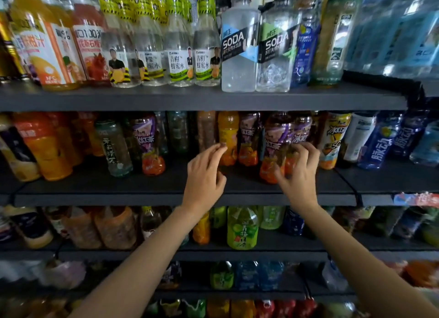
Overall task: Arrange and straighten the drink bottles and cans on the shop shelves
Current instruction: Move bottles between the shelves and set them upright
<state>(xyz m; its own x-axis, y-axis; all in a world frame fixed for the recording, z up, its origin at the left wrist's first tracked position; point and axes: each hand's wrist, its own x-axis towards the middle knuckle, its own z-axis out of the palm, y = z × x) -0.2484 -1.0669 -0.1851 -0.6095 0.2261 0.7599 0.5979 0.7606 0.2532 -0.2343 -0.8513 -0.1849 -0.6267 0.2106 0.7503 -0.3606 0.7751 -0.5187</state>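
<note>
Both of my hands are up at the dark grey metal second shelf (95, 187), held apart from each other. Left hand (204, 175): fingers loosely curled, tips touching or just short of the orange-yellow plastic drink bottle (228, 137) set back on that shelf; I can't tell if there's contact, and it isn't gripping. Right hand (300, 172): fingers curled around the purple-labelled plastic iced-tea bottle with an orange base (273, 149), which stands upright near the shelf's front edge. More purple-labelled bottles stand just behind and beside it. A yellow-labelled iced-tea bottle (335, 137) stands just right of my right hand. Top shelf, above: two clear square SODA water bottles (240, 49), upright, side by side. Shelf below: green-labelled tea bottle (242, 227).
</note>
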